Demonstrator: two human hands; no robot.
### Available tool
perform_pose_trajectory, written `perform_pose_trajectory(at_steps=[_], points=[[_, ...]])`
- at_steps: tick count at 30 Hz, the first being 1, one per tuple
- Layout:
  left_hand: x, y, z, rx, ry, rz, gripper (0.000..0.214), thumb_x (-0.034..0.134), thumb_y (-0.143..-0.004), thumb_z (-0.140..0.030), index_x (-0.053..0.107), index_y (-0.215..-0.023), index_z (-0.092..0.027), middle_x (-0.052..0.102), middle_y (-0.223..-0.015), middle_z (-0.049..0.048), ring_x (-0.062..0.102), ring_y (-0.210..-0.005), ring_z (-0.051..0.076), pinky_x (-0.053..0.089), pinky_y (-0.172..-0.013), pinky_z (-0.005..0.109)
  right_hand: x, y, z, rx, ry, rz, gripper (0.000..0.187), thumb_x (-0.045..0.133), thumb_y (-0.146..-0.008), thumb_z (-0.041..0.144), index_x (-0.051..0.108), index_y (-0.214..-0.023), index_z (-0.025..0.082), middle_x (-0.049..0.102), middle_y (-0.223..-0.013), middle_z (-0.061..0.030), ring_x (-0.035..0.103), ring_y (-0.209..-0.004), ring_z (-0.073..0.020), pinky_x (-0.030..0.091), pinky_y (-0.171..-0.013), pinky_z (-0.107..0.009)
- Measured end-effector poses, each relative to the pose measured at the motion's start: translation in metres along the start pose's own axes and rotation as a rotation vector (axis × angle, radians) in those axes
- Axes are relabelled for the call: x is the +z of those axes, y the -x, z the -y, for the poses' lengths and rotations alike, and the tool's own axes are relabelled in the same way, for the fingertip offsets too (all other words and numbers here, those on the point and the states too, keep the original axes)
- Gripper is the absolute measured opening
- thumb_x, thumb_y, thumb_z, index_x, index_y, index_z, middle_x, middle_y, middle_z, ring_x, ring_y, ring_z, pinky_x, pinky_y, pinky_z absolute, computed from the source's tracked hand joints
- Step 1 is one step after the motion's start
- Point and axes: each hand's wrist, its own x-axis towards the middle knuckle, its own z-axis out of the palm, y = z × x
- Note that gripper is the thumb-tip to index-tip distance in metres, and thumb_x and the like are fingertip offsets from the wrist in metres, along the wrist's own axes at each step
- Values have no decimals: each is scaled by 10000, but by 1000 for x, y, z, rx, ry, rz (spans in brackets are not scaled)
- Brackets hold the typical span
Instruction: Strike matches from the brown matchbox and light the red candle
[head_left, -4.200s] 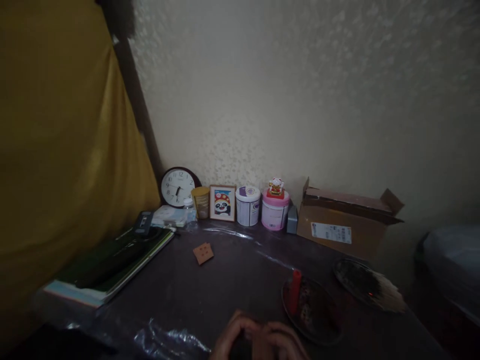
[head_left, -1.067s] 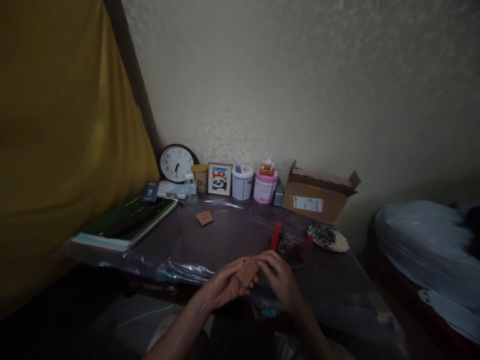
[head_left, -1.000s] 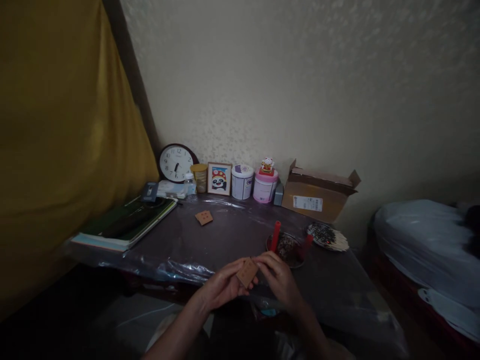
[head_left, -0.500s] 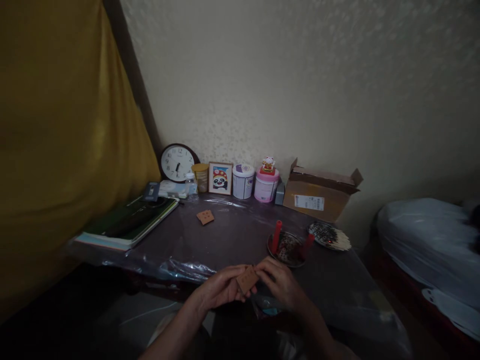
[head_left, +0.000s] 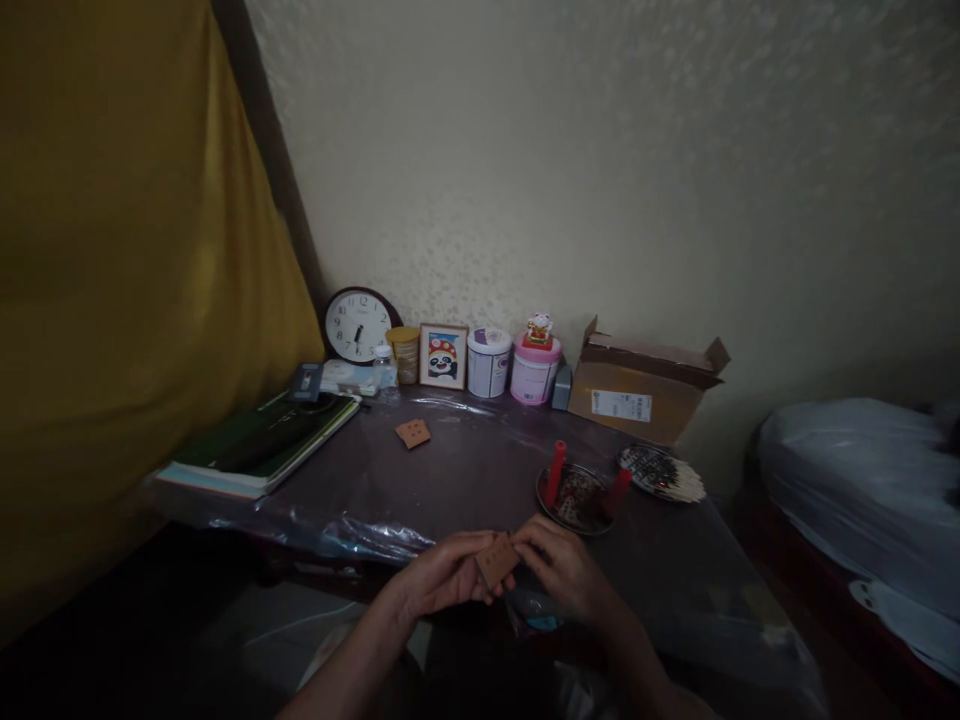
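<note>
Between my hands, just past the table's near edge, is a small flat brown card-like piece (head_left: 496,562) with dark marks on its face. My left hand (head_left: 450,575) is closed around its left and lower side, fingers curled beneath it. The fingertips of my right hand (head_left: 559,565) pinch its upper right edge; whether they hold a separate small part is too dark to see. Farther back on the table, similar brown pieces (head_left: 413,433) overlap each other. Beyond my right hand stands a round dish (head_left: 577,500) with two red candles (head_left: 556,474), one upright and one leaning.
A plate of dark-tipped matchsticks (head_left: 679,480) lies at the right. Along the wall stand a clock (head_left: 358,325), a framed panda picture (head_left: 443,357), tubs (head_left: 489,365) and an open cardboard box (head_left: 637,390). Green books (head_left: 277,440) lie left, beside a yellow curtain (head_left: 150,250).
The view shifts very slightly, moving the scene a little to the right. Both hands keep nearly the same hold on the brown piece, which tilts a touch.
</note>
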Motion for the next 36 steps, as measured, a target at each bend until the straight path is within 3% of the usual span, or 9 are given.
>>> perform_pose_trajectory(at_steps=[9,18,24,30,36], points=[[0,1,-1,-29,-17,20,336,459,-865,-324,624,-1036,-86,710,-791,140,656,-628,156,461,-575,238,2,1,-4,27,10,-4,120,497,-882,205,573,-790,207,575,-777,1,563,-708,-131,429,-655,-235],[-3,0,-1,-5,4,55,375,480,-856,-286,516,-1206,-157,696,-798,128,668,-664,186,464,-581,259,0,-2,-3,55,-57,-49,99,530,-814,160,586,-738,190,576,-705,16,544,-635,-110,429,-594,-213],[0,4,-3,30,37,68,349,494,-845,-258,533,-1179,-165,686,-872,121,665,-720,189,455,-601,259,-1,-3,1,239,-266,-83,108,585,-789,256,598,-710,184,611,-662,22,580,-624,-121,472,-612,-234],[7,4,-6,100,68,49,356,463,-862,-258,514,-1202,-168,685,-884,116,655,-743,178,453,-626,264,-4,-8,4,337,-489,-142,221,609,-782,376,634,-893,186,671,-779,-12,637,-665,-147,503,-647,-274],[10,3,-5,140,83,40,371,495,-853,-254,501,-1214,-171,675,-925,125,650,-794,192,459,-659,280,3,-12,4,405,-667,-187,253,707,-681,422,647,-738,183,624,-623,35,568,-536,-109,472,-542,-230]])
